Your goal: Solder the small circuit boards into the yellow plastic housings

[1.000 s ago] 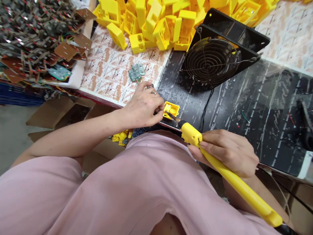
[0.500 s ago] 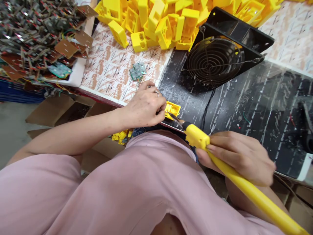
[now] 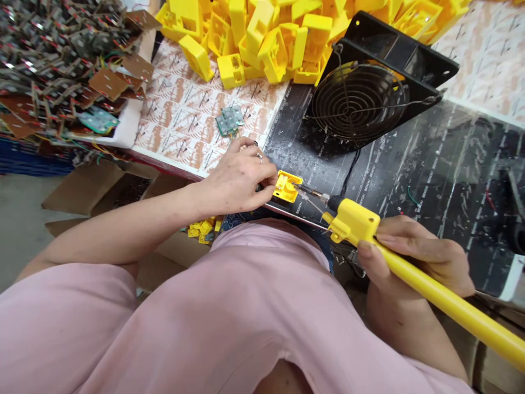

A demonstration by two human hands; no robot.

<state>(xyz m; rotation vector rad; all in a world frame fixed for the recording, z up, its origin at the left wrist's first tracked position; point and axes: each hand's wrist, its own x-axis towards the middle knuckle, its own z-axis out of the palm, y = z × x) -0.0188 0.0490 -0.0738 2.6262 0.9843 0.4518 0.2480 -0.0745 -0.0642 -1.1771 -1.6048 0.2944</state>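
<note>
My right hand [image 3: 422,254] grips a yellow soldering iron [image 3: 356,220] with a dark collar and a thin metal tip. A thin pale feed tube runs beside that tip, which points into a small yellow plastic housing [image 3: 289,186] near the table's front edge. My left hand [image 3: 244,178], with a ring on one finger, is closed at the left side of the housing, thumb and fingers pinching there. What lies between those fingertips is partly hidden. Just beyond my left hand lies a green circuit board [image 3: 229,119] with grey parts and thin wires.
A black fan [image 3: 356,104] with a wire guard stands on the black work surface [image 3: 443,158]. Behind it are piled yellow plastic housings [image 3: 262,41]. Many circuit boards [image 3: 61,65] fill a white tray at left. Below are cardboard boxes [image 3: 88,186] and several yellow pieces [image 3: 203,229].
My right hand and the soldering iron have moved right and turned, so the tip now reaches the right part of the housing. My left hand stays nearly in place.
</note>
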